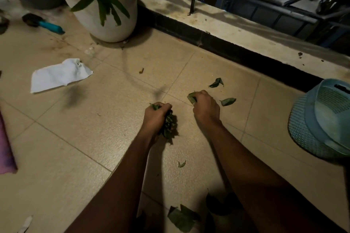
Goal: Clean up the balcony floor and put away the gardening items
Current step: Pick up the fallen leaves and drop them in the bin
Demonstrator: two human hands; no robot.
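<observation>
Leaf-gathering step, mid-frame. Left hand [155,116] is fisted round a bunch of leaves [170,126]. Right hand [206,108] is curled on a single leaf [191,98], low over the tiled floor [94,138]. Loose leaves [228,101] lie just right of it, with more at lower centre. Next, probably: pick those up, then carry the lot to the blue basket [322,123] at the right edge. Trowel [44,23] upper left and white paper [60,74] at left not yet dealt with.

Left hand [155,114] grips a leaf bunch [170,126]; right hand [205,107] pinches a leaf [191,97] on the floor [94,119].
</observation>
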